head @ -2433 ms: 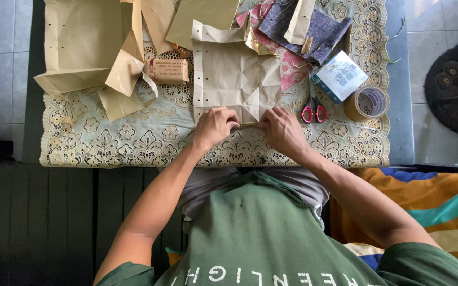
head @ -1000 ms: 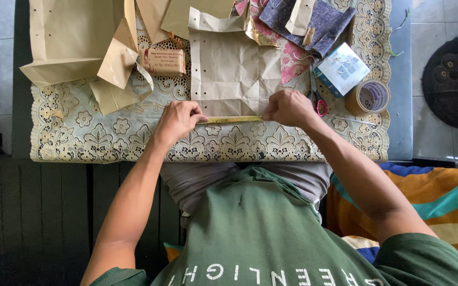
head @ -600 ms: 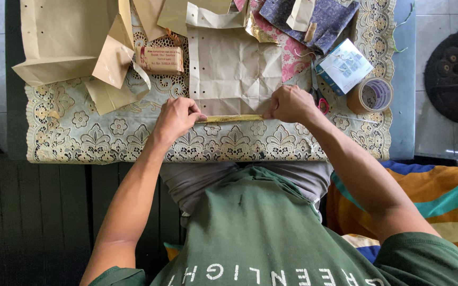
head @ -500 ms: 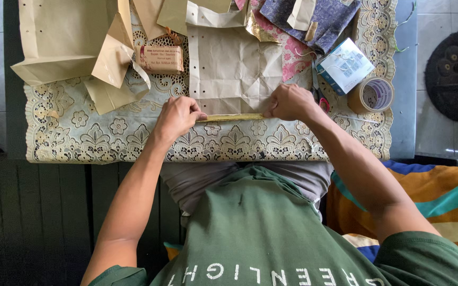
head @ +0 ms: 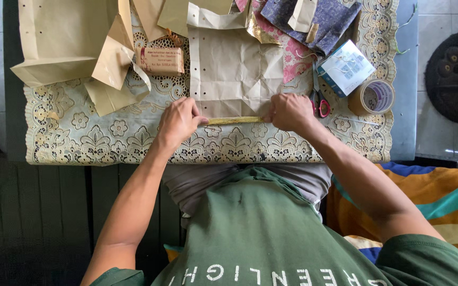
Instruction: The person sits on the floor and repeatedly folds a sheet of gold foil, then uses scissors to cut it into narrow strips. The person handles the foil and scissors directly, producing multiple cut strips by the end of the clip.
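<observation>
Brown kraft paper [head: 234, 71], creased and punched with a row of small holes down its left side, lies flat on a lace tablecloth [head: 96, 140] in the head view. Along its near edge runs a narrow yellowish folded strip [head: 235, 120], stretched between the person's two hands. The left hand [head: 178, 121] is curled, fingertips and thumb pinched down on the strip's left end at the paper's near left corner. The right hand [head: 288, 111] is likewise curled, its fingers closed on the strip's right end and pressing it to the cloth; the fingertips themselves are hidden under the knuckles. The strip lies level, parallel to the table's near edge, touching both hands.

Just beyond the right hand, red-handled scissors [head: 319, 103] rest on the cloth, partly tucked under a small white and blue box [head: 344, 68]. A roll of brown tape [head: 371, 97] stands to the right of the scissors, near the cloth's right edge. Patterned pink and blue-purple fabric or paper [head: 314, 21] is heaped at the far right. At the far left lie further brown paper sheets and folded bags [head: 70, 42], and between them and the creased sheet a small wrapped brown packet [head: 160, 60] with a printed label. The person wears a green shirt [head: 261, 233]. A striped orange and blue cloth [head: 441, 196] lies on the right.
</observation>
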